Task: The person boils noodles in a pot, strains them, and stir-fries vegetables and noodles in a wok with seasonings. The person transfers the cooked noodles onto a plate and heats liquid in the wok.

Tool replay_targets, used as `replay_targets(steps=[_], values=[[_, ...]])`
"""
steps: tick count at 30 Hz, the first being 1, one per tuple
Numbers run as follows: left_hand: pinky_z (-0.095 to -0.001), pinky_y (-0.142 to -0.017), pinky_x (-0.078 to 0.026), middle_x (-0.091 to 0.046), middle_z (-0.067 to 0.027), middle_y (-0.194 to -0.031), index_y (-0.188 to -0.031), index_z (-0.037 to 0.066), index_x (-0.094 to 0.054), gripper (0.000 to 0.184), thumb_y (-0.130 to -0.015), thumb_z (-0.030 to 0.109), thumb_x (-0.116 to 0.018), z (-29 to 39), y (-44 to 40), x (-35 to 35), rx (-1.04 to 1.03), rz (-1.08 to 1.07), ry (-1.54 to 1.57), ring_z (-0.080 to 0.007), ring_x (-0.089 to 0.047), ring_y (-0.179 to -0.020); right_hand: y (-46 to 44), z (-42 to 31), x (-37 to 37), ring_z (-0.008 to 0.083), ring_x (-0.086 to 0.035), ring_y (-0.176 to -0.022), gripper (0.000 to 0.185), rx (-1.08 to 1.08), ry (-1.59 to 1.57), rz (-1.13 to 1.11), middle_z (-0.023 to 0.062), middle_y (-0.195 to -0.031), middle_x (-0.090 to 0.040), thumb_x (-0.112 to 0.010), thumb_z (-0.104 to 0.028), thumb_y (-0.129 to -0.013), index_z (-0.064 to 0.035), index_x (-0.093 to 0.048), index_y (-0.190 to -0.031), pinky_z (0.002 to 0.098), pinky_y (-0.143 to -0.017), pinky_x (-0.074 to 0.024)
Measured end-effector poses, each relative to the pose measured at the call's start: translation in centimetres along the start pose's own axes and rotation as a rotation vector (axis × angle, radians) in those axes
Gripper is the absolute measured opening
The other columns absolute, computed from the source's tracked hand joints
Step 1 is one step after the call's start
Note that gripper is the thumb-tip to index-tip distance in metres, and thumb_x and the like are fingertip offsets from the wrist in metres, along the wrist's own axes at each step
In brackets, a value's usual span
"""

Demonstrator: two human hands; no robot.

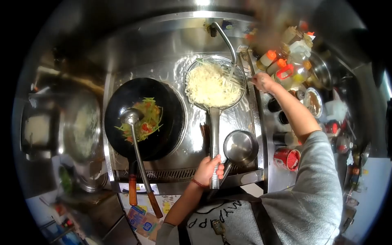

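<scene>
My left hand [209, 170] is wrapped around the metal handle of a strainer [214, 122]. Its round wire bowl is heaped with pale, thin strands [212, 83], whose exact kind I cannot make out. A curved faucet [226, 36] reaches over the heap, and a thin stream of water seems to fall from its spout. To the right of the bowl, my right hand [263, 82] is closed at the stove's edge; whatever its fingers grip is too small to name. On the left sits a black wok [116, 98] holding green strips and red pieces [149, 118], with a ladle [139, 151] resting in it.
A small metal saucepan [241, 147] stands right of the strainer handle. Squeeze bottles [267, 58], jars and an opened red can [286, 158] crowd the right-hand shelf. Further left are metal basins [81, 126]. The wok's wooden handle [132, 190] juts over the front edge.
</scene>
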State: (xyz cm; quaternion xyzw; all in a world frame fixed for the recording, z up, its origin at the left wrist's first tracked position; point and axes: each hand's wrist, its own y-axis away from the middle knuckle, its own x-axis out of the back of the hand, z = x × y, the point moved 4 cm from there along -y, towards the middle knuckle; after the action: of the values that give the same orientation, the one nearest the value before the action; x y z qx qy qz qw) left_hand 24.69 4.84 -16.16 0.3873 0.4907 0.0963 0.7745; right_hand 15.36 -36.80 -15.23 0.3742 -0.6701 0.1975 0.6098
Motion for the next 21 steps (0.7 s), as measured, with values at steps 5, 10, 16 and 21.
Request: replay_targets(steps=[5,10,16,21], values=[[-0.0270,-0.044,-0.042,-0.046,-0.0042,-0.066,-0.085,0.008,-0.043,0.019,-0.093,0.022,-0.053,0.0,0.1,-0.1,-0.002,0.006,-0.035,-0.0111,-0.045,-0.050,0.8,3.5,-8.8,0.0135,-0.052,-0.043,0.023,-0.663,-0.955,-0.487,0.0031,-0.062,-0.059,-0.051,-0.030,-0.091,-0.0104,-0.062,-0.094,0.0288,-0.035,-0.0389],[-0.0272,-0.044,-0.042,-0.046,-0.0031,-0.066,-0.085,0.008,-0.042,0.019,-0.094,0.022,-0.052,0.3,0.3,-0.6,0.030,0.043,-0.036,-0.0104,-0.045,-0.050,-0.4,-4.2,-11.1,0.0080,-0.037,-0.038,0.026,-0.509,-1.256,-0.335,-0.0001,-0.055,-0.048,-0.047,-0.028,-0.095,-0.0060,-0.058,-0.088,0.0242,-0.033,-0.0281],[-0.0274,-0.044,-0.042,-0.046,-0.0032,-0.066,-0.085,0.009,-0.042,0.019,-0.094,0.022,-0.051,0.3,0.5,-0.8,0.014,0.020,-0.014,-0.0110,-0.045,-0.050,1.5,-4.6,-6.3,0.0080,-0.039,-0.040,0.028,-0.381,-1.225,-0.144,0.0008,-0.053,-0.047,-0.049,-0.030,-0.095,-0.0050,-0.060,-0.086,0.0245,-0.036,-0.0301],[-0.0276,-0.042,-0.041,-0.048,-0.0043,-0.066,-0.085,0.008,-0.043,0.019,-0.094,0.022,-0.051,0.2,0.4,-0.7,-0.025,0.013,-0.009,-0.0114,-0.045,-0.048,0.7,-7.6,4.8,0.0369,-0.061,-0.071,0.025,0.073,-0.172,0.117,0.0234,-0.073,-0.060,-0.052,-0.021,-0.089,0.0010,-0.062,-0.084,0.0426,-0.067,-0.0486]])
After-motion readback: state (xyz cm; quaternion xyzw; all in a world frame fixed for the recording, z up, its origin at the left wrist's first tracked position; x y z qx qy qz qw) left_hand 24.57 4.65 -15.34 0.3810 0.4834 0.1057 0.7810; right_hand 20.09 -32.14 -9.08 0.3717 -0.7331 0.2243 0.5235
